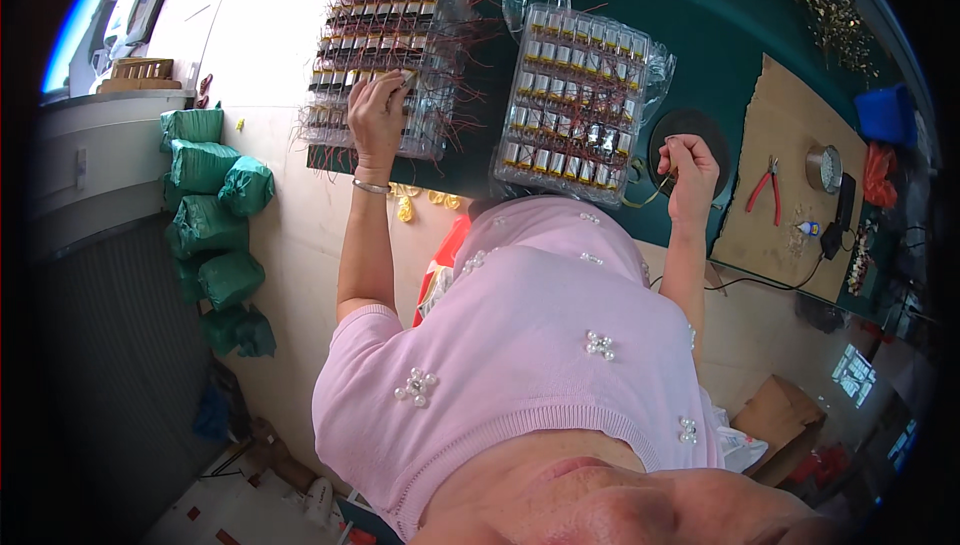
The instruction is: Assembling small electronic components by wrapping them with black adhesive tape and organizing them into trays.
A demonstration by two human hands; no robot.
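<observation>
My left hand (376, 120) is over the near right part of a clear plastic tray (428, 140) with rows of small battery cells (375, 42) and tangled red wires. Its thumb and fingers pinch what looks like a small wired battery cell (408, 78), partly hidden by the fingertips. To the right of the second clear tray (508, 183), filled with silver-white, yellow-ended cells (560, 85), is my right hand (690, 173). Its fingers are curled closed around a thin yellowish strip (648, 200), whose end hangs toward the table's near edge. A dark round disc (712, 135) lies behind this hand.
On the right, a cardboard sheet (765, 175) bears red-handled pliers (768, 192), a round metal tin (823, 167), a small bottle (808, 229) and a black cable. A blue bin (885, 115) stands beyond. Green wrapped bundles (210, 225) are stacked on the floor at left.
</observation>
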